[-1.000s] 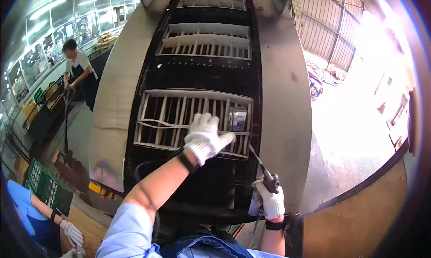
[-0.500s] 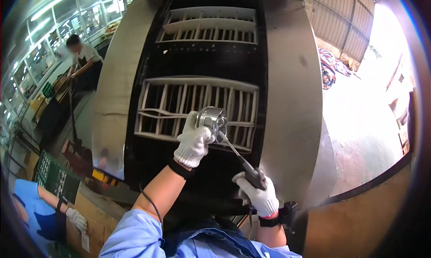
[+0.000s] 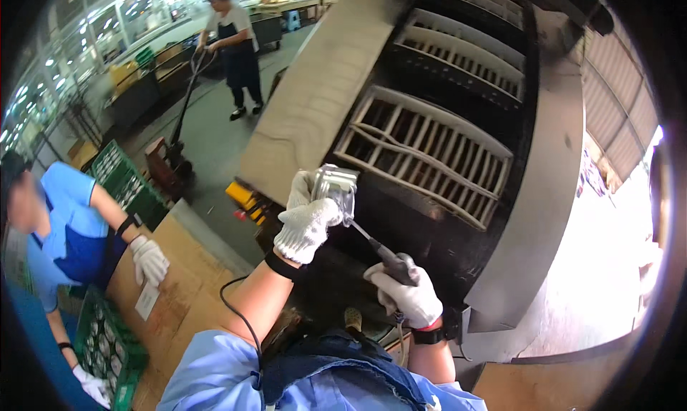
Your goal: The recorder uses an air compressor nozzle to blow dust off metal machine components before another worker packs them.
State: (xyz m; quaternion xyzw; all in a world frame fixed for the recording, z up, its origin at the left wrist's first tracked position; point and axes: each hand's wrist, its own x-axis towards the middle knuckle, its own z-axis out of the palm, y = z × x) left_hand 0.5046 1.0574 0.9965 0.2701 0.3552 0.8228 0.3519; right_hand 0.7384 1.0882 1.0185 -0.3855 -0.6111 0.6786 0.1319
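Note:
A shiny metal piston (image 3: 336, 185) with ring grooves is gripped in my gloved left hand (image 3: 306, 226), fingers wrapped around its left and lower sides. My gloved right hand (image 3: 413, 295) is closed around the dark body of a slim hand-held grinder (image 3: 392, 262). The grinder's thin metal shaft points up and left, and its tip reaches the lower right of the piston. Whether the tip touches the metal is hard to tell. Both hands are held up in front of me, near the machine's near end.
Ahead stands a black machine bed (image 3: 429, 232) with slatted frames (image 3: 429, 150), flanked by metal side panels (image 3: 322, 89). To the left lies cardboard (image 3: 189, 289), beside a co-worker (image 3: 79, 225) and green crates (image 3: 93, 339) of round metal parts. Farther back, another person (image 3: 232, 46) holds a pallet jack's handle (image 3: 189, 89).
My view has swung left, bringing more of the co-worker and crates into sight. The piston has turned in my left hand, its hollow side less visible. Both hands keep their holds.

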